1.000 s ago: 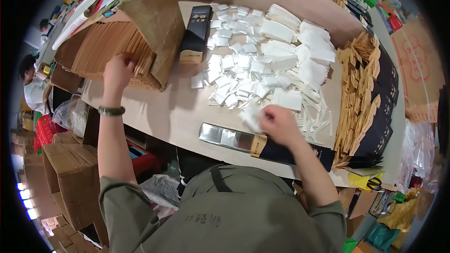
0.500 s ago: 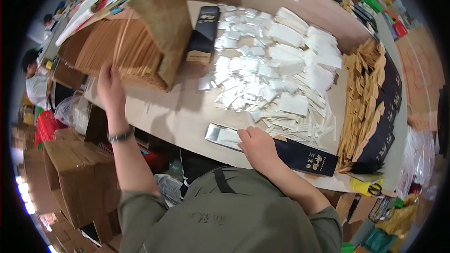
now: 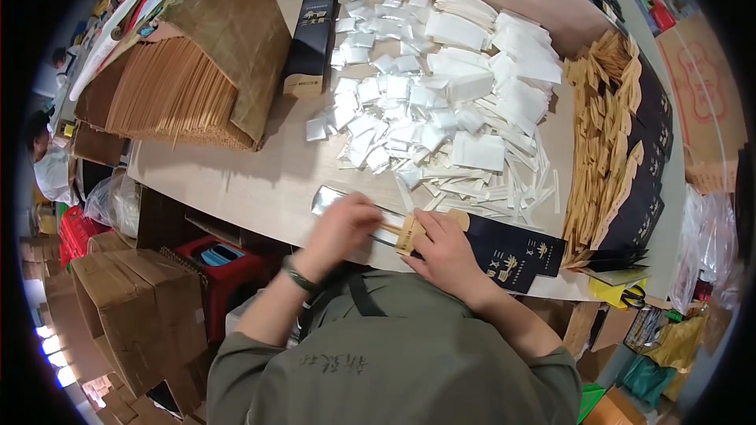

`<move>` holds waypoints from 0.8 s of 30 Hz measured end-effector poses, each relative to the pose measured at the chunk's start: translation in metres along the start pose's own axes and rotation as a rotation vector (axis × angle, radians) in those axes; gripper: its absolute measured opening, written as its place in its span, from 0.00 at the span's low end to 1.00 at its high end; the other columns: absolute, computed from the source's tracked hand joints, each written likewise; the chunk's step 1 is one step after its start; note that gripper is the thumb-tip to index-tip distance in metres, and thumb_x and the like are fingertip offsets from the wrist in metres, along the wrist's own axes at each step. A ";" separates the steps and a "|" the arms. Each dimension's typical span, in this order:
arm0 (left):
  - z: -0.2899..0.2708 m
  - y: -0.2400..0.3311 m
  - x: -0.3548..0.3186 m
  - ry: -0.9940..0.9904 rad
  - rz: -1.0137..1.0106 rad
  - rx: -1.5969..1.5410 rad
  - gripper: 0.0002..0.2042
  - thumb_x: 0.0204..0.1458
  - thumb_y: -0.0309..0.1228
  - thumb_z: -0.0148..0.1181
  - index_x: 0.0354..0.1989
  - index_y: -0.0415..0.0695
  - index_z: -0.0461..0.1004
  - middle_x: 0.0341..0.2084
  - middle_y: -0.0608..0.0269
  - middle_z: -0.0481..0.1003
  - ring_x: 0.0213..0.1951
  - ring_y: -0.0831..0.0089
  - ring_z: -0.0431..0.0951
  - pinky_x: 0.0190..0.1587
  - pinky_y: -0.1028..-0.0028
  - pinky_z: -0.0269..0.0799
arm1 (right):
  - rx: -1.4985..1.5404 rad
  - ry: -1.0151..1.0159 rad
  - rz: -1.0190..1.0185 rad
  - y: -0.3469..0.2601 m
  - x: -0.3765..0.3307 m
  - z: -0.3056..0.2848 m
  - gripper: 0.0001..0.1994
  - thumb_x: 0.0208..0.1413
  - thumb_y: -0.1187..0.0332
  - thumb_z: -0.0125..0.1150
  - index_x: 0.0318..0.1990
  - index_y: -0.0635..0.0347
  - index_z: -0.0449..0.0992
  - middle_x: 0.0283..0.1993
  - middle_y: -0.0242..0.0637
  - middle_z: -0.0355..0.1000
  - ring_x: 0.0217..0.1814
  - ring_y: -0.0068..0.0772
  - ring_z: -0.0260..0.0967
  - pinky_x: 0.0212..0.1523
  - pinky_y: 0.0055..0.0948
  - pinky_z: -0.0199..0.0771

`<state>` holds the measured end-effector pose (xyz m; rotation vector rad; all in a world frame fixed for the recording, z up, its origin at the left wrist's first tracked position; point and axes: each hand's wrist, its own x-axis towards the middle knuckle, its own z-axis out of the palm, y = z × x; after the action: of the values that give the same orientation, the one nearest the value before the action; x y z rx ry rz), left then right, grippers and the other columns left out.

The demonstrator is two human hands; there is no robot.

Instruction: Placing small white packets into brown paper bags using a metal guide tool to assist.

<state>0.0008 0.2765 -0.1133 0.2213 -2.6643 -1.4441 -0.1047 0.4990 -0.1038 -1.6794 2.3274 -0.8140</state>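
Note:
Just in front of me, a black paper sleeve (image 3: pixel 516 256) with gold print and a tan mouth lies at the table's near edge. My right hand (image 3: pixel 447 256) is closed on its mouth end, thumb and fingers gripping the tan part. Slightly blurred, my left hand (image 3: pixel 340 230) pinches thin wooden chopsticks (image 3: pixel 390 228), their far ends at the sleeve's mouth. How far in they reach is hidden by my right hand. Under my left hand lies a flat shiny silver strip (image 3: pixel 324 201) pointing toward the sleeve.
Upper left stands an open cardboard box (image 3: pixel 248 24) packed with chopsticks (image 3: pixel 169 94). Another black sleeve (image 3: pixel 311 47) lies beside it. Small clear packets (image 3: pixel 394 94), white napkins (image 3: pixel 472 31) and thin white sticks (image 3: pixel 512 189) cover the middle. Sleeves (image 3: pixel 606 165) line the right edge; scissors (image 3: pixel 632 296) sit below.
My left hand has moved from the chopstick box down and right to the sleeve, bringing chopsticks with it. My right hand has shifted slightly and now grips the sleeve's tan mouth.

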 end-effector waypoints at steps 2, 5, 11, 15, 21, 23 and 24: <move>0.022 0.019 0.005 0.087 0.107 0.120 0.08 0.47 0.22 0.67 0.37 0.45 0.82 0.35 0.60 0.77 0.37 0.63 0.80 0.40 0.68 0.76 | -0.016 -0.002 -0.004 -0.001 0.003 -0.001 0.20 0.42 0.64 0.73 0.40 0.67 0.74 0.62 0.55 0.64 0.61 0.56 0.64 0.60 0.48 0.65; 0.022 0.013 0.003 0.304 -0.067 0.175 0.08 0.49 0.23 0.67 0.38 0.44 0.82 0.35 0.60 0.78 0.35 0.63 0.80 0.39 0.70 0.76 | -0.099 -0.019 0.106 -0.001 0.003 -0.008 0.22 0.41 0.62 0.74 0.41 0.66 0.74 0.61 0.52 0.65 0.62 0.54 0.63 0.60 0.47 0.65; 0.038 0.047 0.008 -0.021 -0.199 -0.284 0.17 0.54 0.30 0.64 0.51 0.37 0.74 0.38 0.52 0.77 0.40 0.55 0.78 0.44 0.64 0.75 | -0.076 -0.025 0.105 -0.007 0.007 -0.014 0.24 0.39 0.65 0.73 0.44 0.64 0.74 0.58 0.52 0.66 0.61 0.53 0.62 0.59 0.46 0.64; -0.008 0.059 0.012 0.103 0.199 0.348 0.25 0.45 0.33 0.70 0.54 0.42 0.72 0.43 0.55 0.73 0.46 0.55 0.74 0.45 0.63 0.73 | -0.042 0.008 0.062 -0.009 0.009 -0.035 0.22 0.38 0.67 0.72 0.45 0.59 0.76 0.50 0.50 0.69 0.52 0.53 0.67 0.51 0.45 0.70; -0.022 0.041 0.015 0.108 0.013 0.351 0.16 0.38 0.31 0.71 0.30 0.43 0.68 0.22 0.56 0.71 0.26 0.55 0.72 0.31 0.65 0.70 | 0.070 -0.049 0.422 0.042 0.026 -0.182 0.08 0.52 0.66 0.62 0.26 0.60 0.74 0.37 0.45 0.73 0.35 0.45 0.73 0.31 0.36 0.74; -0.022 0.039 0.017 -0.007 -0.277 0.179 0.19 0.40 0.36 0.73 0.30 0.41 0.68 0.22 0.56 0.73 0.24 0.59 0.73 0.29 0.67 0.68 | -0.462 0.231 0.383 0.096 -0.015 -0.237 0.09 0.51 0.68 0.65 0.25 0.61 0.74 0.42 0.44 0.74 0.47 0.47 0.73 0.43 0.40 0.74; -0.019 0.042 0.015 -0.104 -0.336 0.021 0.20 0.40 0.37 0.74 0.33 0.40 0.69 0.22 0.59 0.72 0.25 0.65 0.72 0.31 0.68 0.70 | -0.859 0.313 0.218 0.106 -0.023 -0.249 0.09 0.49 0.68 0.67 0.26 0.61 0.74 0.43 0.44 0.74 0.53 0.48 0.71 0.47 0.41 0.73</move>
<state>-0.0141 0.2814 -0.0672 0.6401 -2.8307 -1.5529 -0.2909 0.6267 0.0471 -1.5457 3.3041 0.0112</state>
